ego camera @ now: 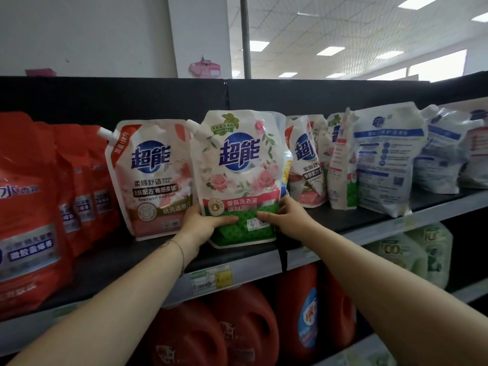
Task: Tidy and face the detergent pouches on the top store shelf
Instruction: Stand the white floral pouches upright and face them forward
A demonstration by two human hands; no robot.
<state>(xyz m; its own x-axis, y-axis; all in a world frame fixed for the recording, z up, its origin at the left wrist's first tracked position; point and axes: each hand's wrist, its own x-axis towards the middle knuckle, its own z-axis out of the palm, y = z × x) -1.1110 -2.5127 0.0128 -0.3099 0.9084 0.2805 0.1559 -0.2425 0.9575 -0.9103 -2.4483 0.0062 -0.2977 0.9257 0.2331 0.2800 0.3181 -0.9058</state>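
The left hand (pixel 202 224) and right hand (pixel 289 217) are gripping the rose pouch (pixel 237 167) between them, resting on the black shelf (pixel 111 262) below; ceiling lights (pixel 330 51) are glowing above.

We see two arms coming in from the bottom edge, both belonging to one person. The left forearm (pixel 118 299) is bare along its whole visible length, from the frame's edge to the wrist. The right forearm (pixel 383 281) is bare in the same way. We notice one worn item: a thin bracelet (pixel 181 250) around the left wrist, a fine, pale strand that lies in a slanted loop. Just beside it we make out a small dark mark, too small for us to tell what it is. The left hand (pixel 200 223) and the right hand (pixel 287 220) are uncovered.
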